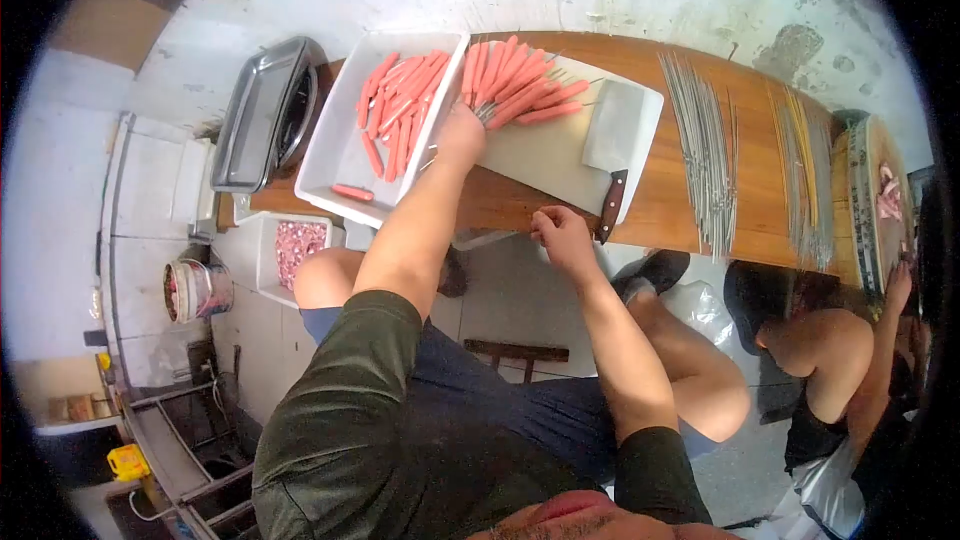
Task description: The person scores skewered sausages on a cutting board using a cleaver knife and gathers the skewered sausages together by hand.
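My left hand (462, 136) is closed at the near end of a bundle of skewered sausages (520, 85), where metal skewer ends converge beside its fingers. These pink sausages fan out over a white cutting board (540, 155). Just past the board's front edge, my right hand (566, 238) has its fingers curled in; I cannot make out whether anything is in them. Near it lies a cleaver (612, 135), its dark handle over the board's edge. To the left, a white tub (330, 155) contains many loose sausages (400, 100).
Bare metal skewers (700, 150) lie on the wooden table (660, 205), with more sticks (800, 170) farther right. A metal tray (262, 120) sits at the left end. Below are a bin of chopped meat (300, 248) and a bucket (197, 290). Another person's hand (898, 280) shows at right.
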Tool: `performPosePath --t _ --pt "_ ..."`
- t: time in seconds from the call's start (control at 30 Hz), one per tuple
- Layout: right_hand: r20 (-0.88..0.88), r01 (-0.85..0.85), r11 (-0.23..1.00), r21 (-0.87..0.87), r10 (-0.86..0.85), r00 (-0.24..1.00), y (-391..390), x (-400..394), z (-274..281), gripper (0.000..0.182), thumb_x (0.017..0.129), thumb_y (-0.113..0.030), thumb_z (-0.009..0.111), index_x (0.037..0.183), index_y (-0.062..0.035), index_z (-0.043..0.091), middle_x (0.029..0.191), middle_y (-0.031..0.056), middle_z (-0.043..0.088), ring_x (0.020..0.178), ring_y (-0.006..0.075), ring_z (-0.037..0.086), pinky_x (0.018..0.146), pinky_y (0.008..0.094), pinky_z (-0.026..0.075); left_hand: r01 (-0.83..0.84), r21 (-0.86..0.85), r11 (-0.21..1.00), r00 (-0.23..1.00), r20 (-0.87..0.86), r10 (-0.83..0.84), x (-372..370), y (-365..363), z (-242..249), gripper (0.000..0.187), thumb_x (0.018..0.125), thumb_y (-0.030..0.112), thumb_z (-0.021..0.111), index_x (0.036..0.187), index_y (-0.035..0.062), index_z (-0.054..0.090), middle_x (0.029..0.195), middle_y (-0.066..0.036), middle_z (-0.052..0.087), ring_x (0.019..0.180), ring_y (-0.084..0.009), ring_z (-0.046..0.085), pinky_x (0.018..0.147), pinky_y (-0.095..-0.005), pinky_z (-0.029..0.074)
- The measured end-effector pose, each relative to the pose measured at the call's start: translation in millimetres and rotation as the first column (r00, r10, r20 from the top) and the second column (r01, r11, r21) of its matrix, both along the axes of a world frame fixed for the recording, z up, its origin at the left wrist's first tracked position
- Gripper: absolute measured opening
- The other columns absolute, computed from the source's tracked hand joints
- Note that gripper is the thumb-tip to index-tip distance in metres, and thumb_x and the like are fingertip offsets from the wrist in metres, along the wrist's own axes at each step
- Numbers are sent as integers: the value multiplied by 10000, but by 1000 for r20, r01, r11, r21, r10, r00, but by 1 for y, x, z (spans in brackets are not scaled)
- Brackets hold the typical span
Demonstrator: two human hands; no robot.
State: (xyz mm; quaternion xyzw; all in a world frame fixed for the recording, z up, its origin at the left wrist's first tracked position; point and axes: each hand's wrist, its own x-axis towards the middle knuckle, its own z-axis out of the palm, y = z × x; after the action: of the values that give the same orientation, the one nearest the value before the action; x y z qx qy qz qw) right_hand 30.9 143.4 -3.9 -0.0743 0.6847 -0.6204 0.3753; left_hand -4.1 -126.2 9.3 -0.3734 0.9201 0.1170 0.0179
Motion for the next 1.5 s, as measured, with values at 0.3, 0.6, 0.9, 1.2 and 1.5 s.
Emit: performPosePath --t 0.3,0.6,0.9,1.2,1.5 --pt "5 -20 1000 5 20 1000 3 -3 4 311 934 -220 615 1081 54 630 892 79 680 726 140 660 665 267 511 -130 135 982 981 159 108 -9 9 34 423 873 222 566 1199 -46 543 1248 -255 595 1182 -371 580 991 -439 464" --pt "81 -13 1000 -21 15 997 5 -6 11 299 935 -224 607 1072 41 620 878 85 678 668 136 645 603 263 486 -133 110 985 978 177 112 -10 14 36 394 879 242 542 1149 -42 585 1184 -253 631 1144 -390 598 965 -448 478" --pt "69 -12 999 -42 15 998 5 -7 4 277 933 -217 604 1053 31 622 849 74 665 636 141 645 563 267 483 14 3 1000 999 38 -14 -4 29 62 372 877 250 529 1062 -63 608 1072 -305 646 1041 -431 628 924 -486 484" --pt "42 -7 999 -36 8 999 6 -8 6 264 945 -227 580 1018 22 631 829 62 659 607 143 644 548 270 474 344 -21 939 920 205 -333 4 16 127 464 922 357 556 1107 -64 618 1026 -306 652 1018 -429 630 899 -477 480" --pt "52 37 998 -54 -34 998 13 -3 16 338 898 -289 600 981 36 647 792 122 673 677 220 676 647 352 521 525 -67 848 791 407 -457 -11 13 192 432 932 363 549 1082 -32 640 1070 -284 648 1030 -417 623 885 -459 485"
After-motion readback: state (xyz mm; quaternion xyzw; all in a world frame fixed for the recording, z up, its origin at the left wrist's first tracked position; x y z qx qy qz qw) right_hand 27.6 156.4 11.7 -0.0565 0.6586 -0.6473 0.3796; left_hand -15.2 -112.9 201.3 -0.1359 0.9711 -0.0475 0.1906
